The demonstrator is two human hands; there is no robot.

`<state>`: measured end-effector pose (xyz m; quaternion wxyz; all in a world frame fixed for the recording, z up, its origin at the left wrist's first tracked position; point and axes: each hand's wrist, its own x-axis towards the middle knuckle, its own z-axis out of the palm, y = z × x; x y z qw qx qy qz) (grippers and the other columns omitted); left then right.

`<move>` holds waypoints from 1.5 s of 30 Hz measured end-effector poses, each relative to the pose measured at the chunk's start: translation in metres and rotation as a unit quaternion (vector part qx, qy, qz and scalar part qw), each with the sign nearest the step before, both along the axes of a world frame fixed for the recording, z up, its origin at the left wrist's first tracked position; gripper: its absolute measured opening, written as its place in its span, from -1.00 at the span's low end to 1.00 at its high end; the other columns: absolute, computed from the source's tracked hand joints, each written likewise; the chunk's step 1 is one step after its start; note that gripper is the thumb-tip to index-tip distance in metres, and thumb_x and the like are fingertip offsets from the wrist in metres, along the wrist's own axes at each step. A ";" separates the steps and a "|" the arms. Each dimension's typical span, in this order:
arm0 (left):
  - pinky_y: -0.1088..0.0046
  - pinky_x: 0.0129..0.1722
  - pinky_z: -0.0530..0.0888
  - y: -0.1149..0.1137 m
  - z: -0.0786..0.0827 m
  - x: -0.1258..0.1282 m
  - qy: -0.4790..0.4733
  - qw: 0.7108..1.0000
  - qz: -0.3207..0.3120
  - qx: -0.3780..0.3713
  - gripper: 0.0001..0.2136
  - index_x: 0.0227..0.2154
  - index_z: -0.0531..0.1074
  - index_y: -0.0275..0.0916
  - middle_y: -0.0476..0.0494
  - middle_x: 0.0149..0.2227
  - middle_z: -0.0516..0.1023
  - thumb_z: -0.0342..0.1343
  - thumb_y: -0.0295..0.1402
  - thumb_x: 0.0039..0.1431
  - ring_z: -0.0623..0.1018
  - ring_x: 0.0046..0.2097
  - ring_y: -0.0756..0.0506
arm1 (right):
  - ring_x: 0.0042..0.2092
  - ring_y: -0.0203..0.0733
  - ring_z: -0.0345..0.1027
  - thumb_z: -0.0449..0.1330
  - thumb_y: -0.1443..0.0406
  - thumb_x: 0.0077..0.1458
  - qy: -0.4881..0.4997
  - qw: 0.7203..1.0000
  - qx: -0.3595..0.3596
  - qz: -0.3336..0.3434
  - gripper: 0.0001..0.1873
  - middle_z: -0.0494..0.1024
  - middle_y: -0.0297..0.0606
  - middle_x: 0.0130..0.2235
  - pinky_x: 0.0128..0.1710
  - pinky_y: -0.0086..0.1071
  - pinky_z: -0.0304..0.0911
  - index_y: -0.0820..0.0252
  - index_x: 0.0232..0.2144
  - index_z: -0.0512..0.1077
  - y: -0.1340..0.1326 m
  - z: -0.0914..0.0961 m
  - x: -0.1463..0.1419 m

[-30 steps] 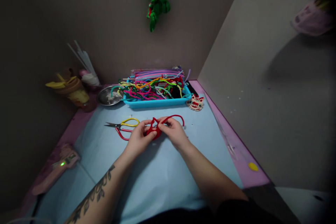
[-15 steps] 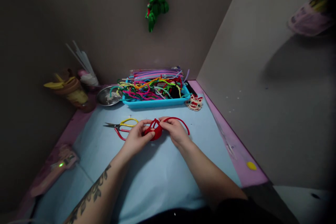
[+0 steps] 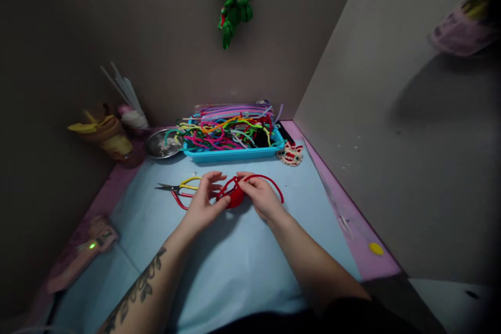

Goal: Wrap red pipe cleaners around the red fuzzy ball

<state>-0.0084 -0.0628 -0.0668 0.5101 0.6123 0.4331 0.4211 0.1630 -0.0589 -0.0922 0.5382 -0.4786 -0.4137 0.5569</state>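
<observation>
A coiled red pipe-cleaner piece (image 3: 236, 199) is held between my two hands above the blue sheet, with a loop standing up on top. My left hand (image 3: 205, 199) has its thumb against the piece's near left side; the index finger is lifted away and the lower fingers are partly hidden behind the piece. The thumb and fingers of my right hand (image 3: 263, 196) pinch the red stem at the piece's right. From that pinch a loose red tail (image 3: 277, 186) arches to the right. Scissors (image 3: 175, 188) with one yellow and one red handle lie left of my left hand.
Behind the hands stands a blue tray (image 3: 235, 155) of colourful pipe cleaners. Left of it is a metal bowl (image 3: 159, 147); right, a lion-face ornament (image 3: 290, 154). A pink glue gun (image 3: 84, 258) lies at left, tweezers (image 3: 340, 214) at right. Walls enclose the back and right.
My left index finger and its neighbours have lifted off the red piece and spread, while the thumb stays on it. The loop on top looks wider. My right hand keeps its pinch.
</observation>
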 end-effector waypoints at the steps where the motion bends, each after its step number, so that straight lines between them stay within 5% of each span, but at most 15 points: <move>1: 0.25 -0.06 0.42 0.000 0.001 0.000 0.035 0.998 0.019 0.044 -0.64 -0.13 0.30 -0.18 -0.25 0.01 0.42 0.21 -0.33 -0.01 0.47 -0.02 -0.16 | -0.02 -0.08 0.36 0.25 0.12 -0.07 -0.037 0.999 0.025 -0.014 -0.74 0.44 -0.13 0.03 0.01 -0.21 0.22 0.21 -0.55 0.46 -0.001 0.001 0.000; 5: 0.15 0.11 0.29 -0.003 0.002 0.002 0.172 0.971 0.021 0.163 -0.89 -0.30 0.42 -0.21 -0.26 -0.02 0.43 0.12 -0.34 0.10 0.39 0.10 -0.21 | 0.08 -0.10 0.30 0.17 0.17 0.06 -0.150 0.982 0.107 -0.038 -0.81 0.40 -0.16 0.04 0.08 -0.24 0.18 0.16 -0.45 0.48 -0.007 0.007 -0.002; 10: 0.15 0.13 0.28 -0.008 0.001 0.006 0.228 0.958 0.017 0.175 -0.87 -0.30 0.47 -0.20 -0.27 0.07 0.39 0.06 -0.32 0.17 0.38 0.13 -0.21 | 0.12 -0.13 0.25 0.15 0.22 0.11 -0.192 0.968 0.161 -0.025 -0.85 0.37 -0.20 0.06 0.15 -0.24 0.13 0.11 -0.40 0.49 -0.014 0.007 -0.005; 18: 0.15 0.05 0.34 -0.007 0.002 0.004 0.222 0.962 0.022 0.160 -0.86 -0.53 0.41 -0.23 -0.26 -0.06 0.49 0.09 -0.38 0.13 0.46 0.01 -0.23 | 0.10 -0.14 0.28 0.18 0.22 0.07 -0.174 0.976 0.133 -0.010 -0.86 0.37 -0.20 0.04 0.10 -0.28 0.18 0.12 -0.45 0.49 -0.013 0.003 -0.009; 26: 0.15 0.09 0.34 -0.005 -0.001 0.006 0.219 0.963 0.030 0.154 -0.87 -0.36 0.54 -0.20 -0.25 -0.01 0.49 0.09 -0.35 0.14 0.46 0.06 -0.22 | 0.04 -0.13 0.33 0.26 0.15 -0.03 -0.090 0.990 0.095 -0.048 -0.84 0.43 -0.24 -0.05 0.05 -0.24 0.25 0.09 -0.45 0.50 -0.008 -0.004 -0.010; 39: 0.26 -0.08 0.40 0.001 -0.003 0.004 0.169 0.980 0.022 0.101 -0.85 -0.34 0.53 -0.21 -0.19 -0.21 0.57 0.08 -0.33 0.13 0.52 -0.12 -0.17 | -0.06 -0.11 0.38 0.29 0.25 -0.14 0.070 0.994 0.051 -0.064 -0.89 0.49 -0.25 -0.14 0.02 -0.21 0.22 0.13 -0.49 0.45 -0.004 -0.006 -0.015; 45: 0.50 -0.41 0.37 0.002 -0.007 0.006 0.002 0.998 0.061 -0.033 -0.80 -0.31 0.32 -0.20 0.02 -0.43 0.45 0.18 -0.31 0.01 0.46 -0.40 -0.01 | -0.05 -0.09 0.37 0.26 0.24 -0.13 0.043 0.995 0.060 -0.068 -0.80 0.49 -0.24 -0.12 -0.01 -0.21 0.24 0.11 -0.36 0.42 -0.001 -0.003 -0.009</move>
